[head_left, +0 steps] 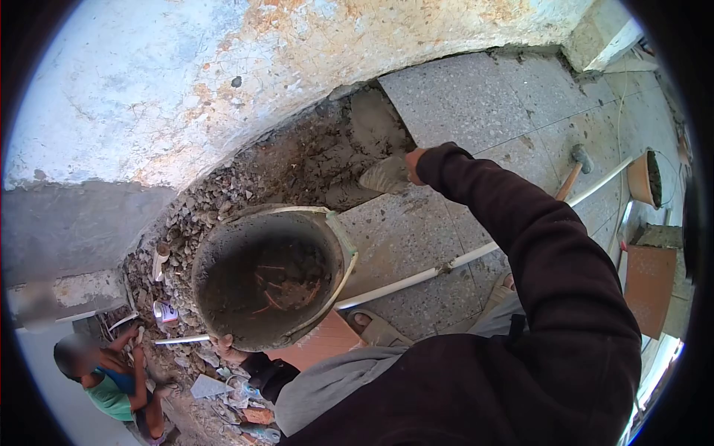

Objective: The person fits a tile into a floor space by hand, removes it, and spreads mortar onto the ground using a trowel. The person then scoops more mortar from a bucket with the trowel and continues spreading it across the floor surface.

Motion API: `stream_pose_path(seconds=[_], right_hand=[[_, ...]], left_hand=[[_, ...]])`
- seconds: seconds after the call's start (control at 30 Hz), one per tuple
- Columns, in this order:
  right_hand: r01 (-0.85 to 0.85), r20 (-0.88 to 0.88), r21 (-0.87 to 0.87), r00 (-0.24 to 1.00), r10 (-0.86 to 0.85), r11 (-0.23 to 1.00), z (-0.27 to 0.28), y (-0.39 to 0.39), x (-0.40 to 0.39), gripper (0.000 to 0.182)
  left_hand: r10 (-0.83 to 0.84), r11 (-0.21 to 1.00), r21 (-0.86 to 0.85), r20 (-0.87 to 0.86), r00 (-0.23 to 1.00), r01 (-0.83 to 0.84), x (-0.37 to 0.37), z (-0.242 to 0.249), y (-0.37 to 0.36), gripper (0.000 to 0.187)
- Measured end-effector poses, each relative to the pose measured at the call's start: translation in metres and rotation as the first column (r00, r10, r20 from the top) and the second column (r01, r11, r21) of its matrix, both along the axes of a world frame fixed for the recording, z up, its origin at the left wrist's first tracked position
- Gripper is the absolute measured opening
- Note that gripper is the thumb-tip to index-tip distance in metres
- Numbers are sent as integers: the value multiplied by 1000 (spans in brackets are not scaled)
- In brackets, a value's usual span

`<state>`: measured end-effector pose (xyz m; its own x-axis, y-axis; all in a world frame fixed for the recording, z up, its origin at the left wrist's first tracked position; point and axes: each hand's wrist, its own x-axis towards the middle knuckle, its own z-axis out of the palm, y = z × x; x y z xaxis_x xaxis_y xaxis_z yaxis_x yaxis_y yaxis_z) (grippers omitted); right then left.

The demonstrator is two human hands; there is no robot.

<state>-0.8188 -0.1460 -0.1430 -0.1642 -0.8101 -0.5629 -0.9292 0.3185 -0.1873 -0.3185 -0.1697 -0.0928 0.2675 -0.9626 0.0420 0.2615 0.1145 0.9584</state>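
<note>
My right hand (414, 165) is closed round a trowel, its handle hidden in my fist. The trowel's mortar-smeared blade (385, 177) lies over wet mortar (372, 119) at the edge of the laid floor tiles (476, 97). At lower left, my left hand (229, 349) grips the lower edge of a large mortar-caked bucket (216, 256), fingers partly hidden. The bucket's mouth faces me; dark mortar and some reddish strips show inside. Its pale handle hangs along the right side.
Rubble (197, 215) runs along the wall (245, 89). A white pipe (401, 284) crosses the tiles, with a mallet (576, 171) and a small mortar bucket (643, 181) farther right. Another person (111, 386) crouches at lower left. An orange tile (327, 342) lies beside the bucket.
</note>
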Motion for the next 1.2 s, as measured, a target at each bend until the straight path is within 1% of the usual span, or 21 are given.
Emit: stream_pose_path(seconds=[0.03, 0.13, 0.17, 0.2, 0.27, 0.3, 0.4, 0.43, 0.47, 0.5, 0.57, 0.6, 0.67, 0.7, 0.77, 0.8, 0.9, 0.97, 1.07, 1.13, 1.2], right_hand=[[42, -26, 14, 999, -42, 999, -6, 7, -11, 32], [99, -37, 9, 994, -99, 995, -20, 22, -26, 35], [92, -45, 14, 995, -92, 996, -20, 27, -31, 35], [92, -89, 50, 992, -87, 995, -15, 31, -37, 36], [89, -151, 82, 986, -76, 993, 6, 31, -39, 37], [52, -151, 137, 988, -31, 989, 18, 33, -31, 37], [-16, -158, 151, 987, 40, 988, 27, 33, -4, 34], [6, -114, 41, 994, -2, 999, 28, 29, 10, 31], [37, -64, -74, 997, -42, 997, 29, 21, 18, 29], [29, -63, -80, 997, -35, 996, 21, 10, 25, 29], [-131, -139, -124, 984, 114, 984, -13, -13, 33, 27], [-135, -137, -127, 984, 117, 983, -25, -19, 28, 27], [-31, -165, -133, 986, 9, 991, -40, -29, 13, 25], [-41, -162, -126, 987, 20, 991, -46, -32, 12, 25], [201, -219, -135, 949, -227, 970, -51, -33, 10, 25], [200, -219, -133, 949, -226, 971, -62, -34, 7, 25], [349, -209, -191, 899, -386, 917, -93, -33, 0, 26], [388, -164, -78, 904, -396, 918, -74, -27, 4, 26], [430, 1, 215, 898, -440, 877, -34, 8, 6, 27], [494, 120, 353, 818, -562, 794, -15, 33, 0, 27], [584, 255, 422, 657, -710, 693, -2, 46, -9, 28]], left_hand=[[9, 1000, -6, 62, 998, -9, 28, -21, -8, 47], [-31, 998, 59, -3, 1000, 31, 20, -17, -12, 47], [-46, 999, 3, -27, 999, 46, 14, -17, -15, 46], [-40, 999, 4, -39, 998, 40, 14, -18, -15, 46], [-99, 995, -32, -30, 995, 98, 6, -11, -18, 43], [-90, 996, -23, -40, 995, 89, -3, -6, -17, 37], [-61, 998, -27, -26, 998, 60, 1, -12, -20, 33], [-14, 999, -34, -83, 996, 12, -15, -2, -17, 31], [-7, 999, -41, -86, 996, 3, -17, -1, -17, 31], [-33, 998, -53, -57, 998, 30, -16, 0, -16, 30], [-49, 996, -75, -28, 998, 47, -14, -1, -17, 29], [-61, 995, -78, 6, 998, 61, -11, -4, -17, 28], [-59, 996, -72, 38, 998, 61, -11, -3, -14, 28], [-47, 997, -55, 70, 996, 51, -13, 1, -10, 28], [-23, 998, -54, 124, 992, 30, -18, 5, -8, 28], [-23, 998, -52, 124, 992, 30, -22, 5, -9, 28], [-45, 996, -76, 52, 998, 49, -21, 4, -11, 28], [-66, 994, -84, 17, 998, 68, -19, -1, -14, 28], [-99, 992, -88, -43, 994, 95, -26, 1, -17, 26], [-103, 992, -75, -71, 992, 98, -38, 11, -15, 26], [-89, 989, -126, -118, 989, 74, -51, 21, -14, 24]])
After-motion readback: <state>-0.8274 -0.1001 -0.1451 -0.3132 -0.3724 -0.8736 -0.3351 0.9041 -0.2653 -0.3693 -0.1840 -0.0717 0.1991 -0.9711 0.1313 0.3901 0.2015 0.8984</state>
